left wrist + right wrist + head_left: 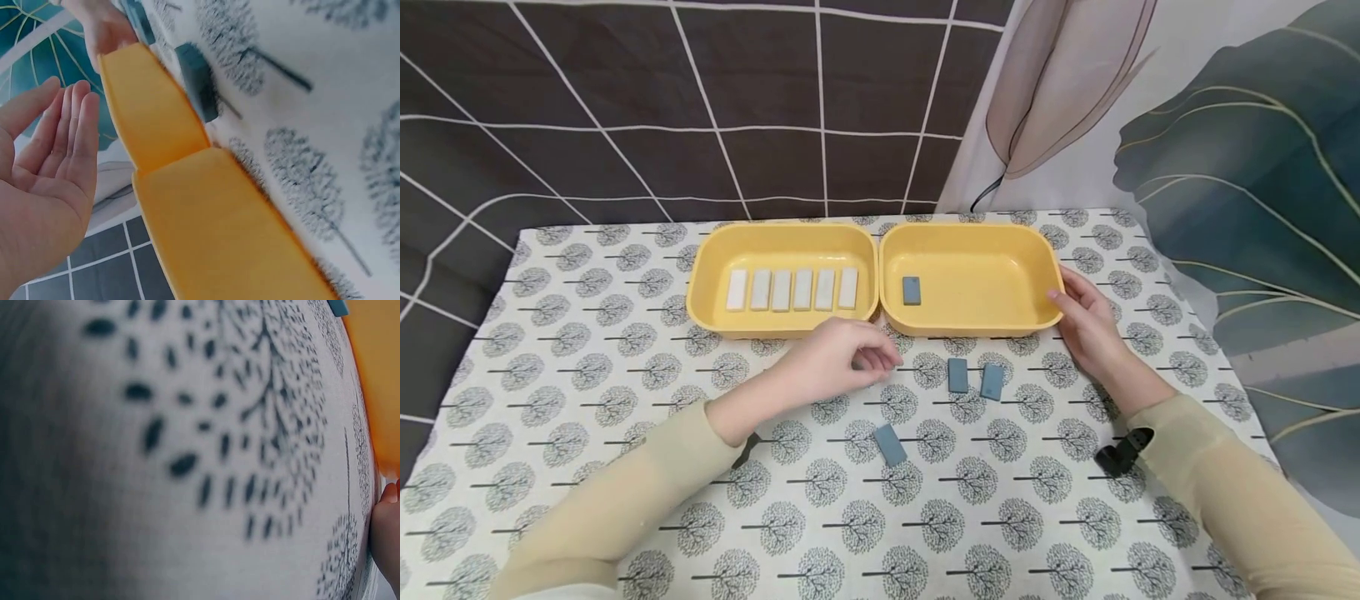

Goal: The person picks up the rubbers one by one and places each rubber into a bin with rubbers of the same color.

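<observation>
My right hand (pixel 1092 329) holds the right end of the right yellow bin (pixel 970 323), thumb over the rim and fingers along the outside. Inside that bin, at its left, lies one blue-grey block (pixel 912 291). My left hand (pixel 842 354) hovers in front of where the two bins meet, fingers loosely bent and nothing in them; its palm (pixel 47 206) shows bare in the left wrist view. Two blue-grey blocks, a left one (pixel 957 375) and a right one (pixel 992 382), lie on the cloth before the right bin. Another blue-grey block (pixel 891 445) lies tilted nearer to me.
The left yellow bin (pixel 782 327) stands end to end against the right one and holds a row of several white blocks (pixel 782 290). A tree-patterned cloth (pixel 700 500) covers the table. Behind hang a dark checked cloth (pixel 760 92) and a leaf-print curtain (pixel 1247 208).
</observation>
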`<control>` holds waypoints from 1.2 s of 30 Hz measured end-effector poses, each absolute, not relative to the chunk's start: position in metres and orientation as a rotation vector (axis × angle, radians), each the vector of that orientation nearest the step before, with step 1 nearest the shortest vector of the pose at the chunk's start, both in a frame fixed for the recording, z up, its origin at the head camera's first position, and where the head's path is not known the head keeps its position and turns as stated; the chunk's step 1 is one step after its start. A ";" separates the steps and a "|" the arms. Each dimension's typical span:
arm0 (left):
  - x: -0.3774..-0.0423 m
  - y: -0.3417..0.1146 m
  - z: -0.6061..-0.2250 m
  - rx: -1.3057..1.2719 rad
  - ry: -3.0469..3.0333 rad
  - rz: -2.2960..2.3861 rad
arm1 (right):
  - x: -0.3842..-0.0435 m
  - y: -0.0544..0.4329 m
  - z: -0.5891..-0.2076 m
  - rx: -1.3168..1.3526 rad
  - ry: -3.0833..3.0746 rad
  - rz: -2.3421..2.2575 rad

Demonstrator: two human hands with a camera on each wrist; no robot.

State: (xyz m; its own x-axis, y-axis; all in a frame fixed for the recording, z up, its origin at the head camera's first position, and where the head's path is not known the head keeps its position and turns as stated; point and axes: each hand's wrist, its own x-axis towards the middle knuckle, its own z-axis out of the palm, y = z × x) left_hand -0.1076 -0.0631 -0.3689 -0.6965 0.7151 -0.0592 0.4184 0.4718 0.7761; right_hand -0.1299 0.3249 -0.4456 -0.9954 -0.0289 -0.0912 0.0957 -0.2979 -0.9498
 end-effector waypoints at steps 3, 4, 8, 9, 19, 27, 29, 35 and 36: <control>-0.104 -0.064 -0.374 0.975 2.323 1.077 | -0.130 0.325 -0.446 0.084 1.809 -2.471; -0.103 -0.064 -0.376 0.988 2.318 1.070 | -0.130 0.325 -0.445 0.086 1.808 -2.471; -0.099 -0.063 -0.381 1.039 2.308 1.028 | -0.130 0.326 -0.445 0.094 1.803 -2.473; -0.098 -0.062 -0.383 1.048 2.304 1.012 | -0.130 0.326 -0.445 0.094 1.802 -2.474; -0.089 -0.060 -0.395 1.110 2.257 0.814 | -0.130 0.326 -0.446 0.082 1.813 -2.474; -0.087 -0.060 -0.398 1.164 2.235 0.707 | -0.131 0.325 -0.447 0.076 1.809 -2.485; -0.087 -0.061 -0.398 1.185 2.226 0.686 | -0.130 0.324 -0.447 0.074 1.807 -2.485; -0.087 -0.061 -0.401 1.259 2.241 0.605 | -0.130 0.325 -0.446 0.059 1.815 -2.479; -0.086 -0.061 -0.402 1.267 2.247 0.596 | -0.130 0.325 -0.447 0.058 1.815 -2.478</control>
State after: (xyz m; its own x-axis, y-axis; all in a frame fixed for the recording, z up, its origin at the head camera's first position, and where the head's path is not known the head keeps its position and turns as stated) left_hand -0.0860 -0.0613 -0.4020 -0.4496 0.8705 -0.2002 0.6569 0.4741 0.5863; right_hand -0.1299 0.3250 -0.4465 -0.9969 -0.0339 -0.0716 0.0784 -0.3005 -0.9506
